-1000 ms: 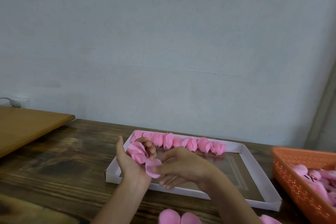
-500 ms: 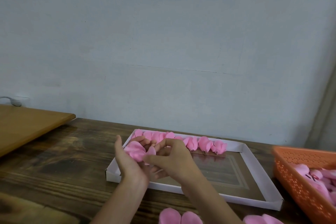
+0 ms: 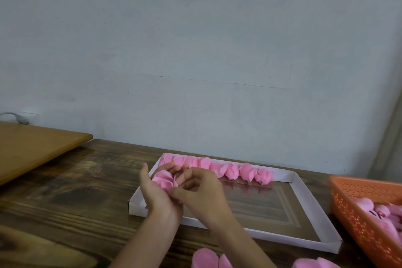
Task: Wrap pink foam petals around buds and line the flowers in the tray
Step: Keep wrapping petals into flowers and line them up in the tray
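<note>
Closing the wrap
Left hand cups the flower, right hand pinches its base (foam likely springs back): hold the overlap snug before letting go.

Dark brown wooden table with strong grain, reaching back to the pale wall. Directly on it: a shallow white tray in the middle, an orange perforated basket just beside the tray at the right edge, and some loose pink foam petals at the near edge, in front of the tray. At the far left, a lighter brown board over the table's corner, contact with the table not possible to tell.
</note>
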`<state>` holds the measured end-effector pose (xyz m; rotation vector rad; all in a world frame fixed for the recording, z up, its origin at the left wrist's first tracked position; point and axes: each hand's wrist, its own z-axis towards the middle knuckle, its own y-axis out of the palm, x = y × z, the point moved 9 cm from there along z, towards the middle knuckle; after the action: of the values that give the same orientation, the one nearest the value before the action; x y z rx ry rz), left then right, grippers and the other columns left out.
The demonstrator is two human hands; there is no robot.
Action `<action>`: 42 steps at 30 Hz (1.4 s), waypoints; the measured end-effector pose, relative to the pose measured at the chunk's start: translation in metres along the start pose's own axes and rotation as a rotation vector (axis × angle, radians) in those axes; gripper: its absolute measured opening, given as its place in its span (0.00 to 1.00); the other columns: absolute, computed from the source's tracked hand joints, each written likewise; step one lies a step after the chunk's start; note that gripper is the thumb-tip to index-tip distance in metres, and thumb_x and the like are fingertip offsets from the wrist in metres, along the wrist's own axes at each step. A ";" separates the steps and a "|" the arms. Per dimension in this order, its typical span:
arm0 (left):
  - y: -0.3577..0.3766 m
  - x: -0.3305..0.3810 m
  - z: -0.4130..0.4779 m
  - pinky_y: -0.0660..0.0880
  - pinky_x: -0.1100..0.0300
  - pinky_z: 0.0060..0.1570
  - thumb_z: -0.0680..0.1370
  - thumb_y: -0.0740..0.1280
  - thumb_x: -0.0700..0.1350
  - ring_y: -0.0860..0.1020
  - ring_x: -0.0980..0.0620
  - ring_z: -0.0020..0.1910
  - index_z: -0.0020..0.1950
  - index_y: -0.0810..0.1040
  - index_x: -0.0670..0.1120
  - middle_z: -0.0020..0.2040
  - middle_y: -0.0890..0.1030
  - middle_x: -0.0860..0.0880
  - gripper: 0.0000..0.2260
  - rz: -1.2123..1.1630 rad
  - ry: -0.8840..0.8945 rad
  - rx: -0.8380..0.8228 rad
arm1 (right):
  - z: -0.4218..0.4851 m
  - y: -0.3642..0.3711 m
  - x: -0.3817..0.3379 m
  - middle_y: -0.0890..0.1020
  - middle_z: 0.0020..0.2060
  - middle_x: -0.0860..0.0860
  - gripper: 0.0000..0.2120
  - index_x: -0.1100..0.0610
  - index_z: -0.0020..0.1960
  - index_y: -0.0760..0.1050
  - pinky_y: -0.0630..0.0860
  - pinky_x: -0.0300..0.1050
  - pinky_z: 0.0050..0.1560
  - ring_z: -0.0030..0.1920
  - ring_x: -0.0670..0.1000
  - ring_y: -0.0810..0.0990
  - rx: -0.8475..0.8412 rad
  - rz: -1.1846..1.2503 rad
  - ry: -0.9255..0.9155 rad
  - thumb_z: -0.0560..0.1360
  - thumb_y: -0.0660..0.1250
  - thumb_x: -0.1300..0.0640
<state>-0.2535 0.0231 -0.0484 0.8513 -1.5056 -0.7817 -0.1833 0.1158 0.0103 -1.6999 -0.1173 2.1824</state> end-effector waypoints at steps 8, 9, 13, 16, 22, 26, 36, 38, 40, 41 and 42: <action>-0.003 0.005 -0.002 0.76 0.50 0.42 0.83 0.55 0.65 0.85 0.46 0.30 0.41 0.79 0.40 0.31 0.82 0.44 0.31 -0.016 -0.002 0.035 | 0.003 0.002 -0.002 0.86 0.38 0.40 0.08 0.48 0.36 0.82 0.80 0.38 0.46 0.40 0.41 0.85 -0.018 -0.148 -0.078 0.70 0.78 0.58; -0.003 0.005 -0.002 0.77 0.51 0.42 0.83 0.55 0.65 0.85 0.46 0.31 0.42 0.79 0.40 0.32 0.82 0.44 0.31 -0.002 0.004 0.034 | 0.002 0.002 -0.002 0.86 0.39 0.40 0.07 0.49 0.37 0.83 0.80 0.38 0.46 0.40 0.40 0.85 -0.025 -0.155 -0.082 0.70 0.78 0.58; -0.001 0.001 -0.001 0.81 0.51 0.42 0.81 0.57 0.67 0.87 0.42 0.36 0.34 0.82 0.42 0.37 0.85 0.41 0.33 0.061 0.007 -0.014 | 0.001 0.000 -0.006 0.87 0.38 0.42 0.06 0.50 0.39 0.84 0.84 0.48 0.49 0.39 0.44 0.86 0.005 -0.130 -0.101 0.72 0.79 0.51; 0.006 -0.001 -0.001 0.82 0.54 0.38 0.80 0.58 0.67 0.86 0.43 0.36 0.30 0.81 0.44 0.37 0.85 0.42 0.32 0.119 0.003 -0.107 | 0.000 -0.002 -0.004 0.87 0.38 0.45 0.06 0.52 0.41 0.85 0.84 0.55 0.51 0.40 0.48 0.87 0.057 -0.072 -0.083 0.72 0.79 0.52; 0.008 -0.002 0.000 0.83 0.53 0.34 0.78 0.61 0.66 0.86 0.42 0.35 0.30 0.81 0.45 0.34 0.84 0.43 0.29 0.137 0.005 -0.136 | -0.001 -0.011 0.001 0.87 0.38 0.42 0.02 0.49 0.43 0.85 0.85 0.54 0.50 0.41 0.45 0.87 0.202 -0.051 -0.060 0.74 0.75 0.52; 0.011 -0.002 -0.003 0.82 0.55 0.37 0.77 0.63 0.67 0.86 0.43 0.36 0.30 0.81 0.47 0.34 0.83 0.45 0.27 0.150 -0.002 -0.154 | -0.007 -0.011 -0.004 0.86 0.35 0.40 0.02 0.45 0.44 0.85 0.84 0.52 0.47 0.39 0.44 0.86 0.291 -0.030 -0.084 0.75 0.75 0.49; 0.012 -0.002 -0.009 0.79 0.53 0.37 0.79 0.61 0.67 0.84 0.41 0.34 0.32 0.81 0.44 0.35 0.82 0.42 0.30 0.135 -0.044 -0.126 | -0.010 -0.011 -0.008 0.85 0.36 0.38 0.10 0.46 0.42 0.82 0.81 0.36 0.43 0.37 0.39 0.84 0.249 -0.077 -0.091 0.67 0.79 0.58; 0.012 -0.002 -0.009 0.80 0.52 0.39 0.79 0.59 0.67 0.84 0.40 0.34 0.29 0.80 0.44 0.35 0.82 0.41 0.32 0.142 -0.033 -0.137 | -0.010 -0.011 -0.008 0.85 0.34 0.37 0.08 0.46 0.39 0.82 0.81 0.37 0.43 0.37 0.39 0.84 0.263 -0.128 -0.098 0.68 0.77 0.58; 0.014 -0.003 -0.011 0.81 0.51 0.42 0.80 0.58 0.67 0.85 0.39 0.35 0.29 0.82 0.42 0.35 0.83 0.39 0.34 0.171 -0.023 -0.145 | -0.012 -0.013 -0.009 0.84 0.33 0.38 0.04 0.46 0.39 0.82 0.80 0.40 0.43 0.37 0.39 0.83 0.301 -0.191 -0.110 0.69 0.76 0.54; 0.016 -0.004 -0.012 0.80 0.50 0.44 0.80 0.59 0.68 0.85 0.39 0.36 0.31 0.83 0.41 0.36 0.84 0.38 0.34 0.175 -0.026 -0.150 | -0.013 -0.015 -0.010 0.84 0.34 0.40 0.04 0.46 0.39 0.81 0.79 0.40 0.43 0.38 0.40 0.83 0.329 -0.219 -0.126 0.70 0.75 0.53; 0.016 -0.005 -0.014 0.80 0.48 0.47 0.79 0.60 0.68 0.85 0.39 0.37 0.33 0.84 0.41 0.37 0.84 0.38 0.33 0.174 -0.032 -0.151 | -0.015 -0.017 -0.010 0.83 0.34 0.41 0.04 0.45 0.40 0.80 0.77 0.39 0.43 0.39 0.41 0.82 0.359 -0.242 -0.145 0.70 0.74 0.53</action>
<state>-0.2408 0.0360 -0.0357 0.5898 -1.5062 -0.7715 -0.1632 0.1260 0.0207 -1.2625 0.0296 2.0019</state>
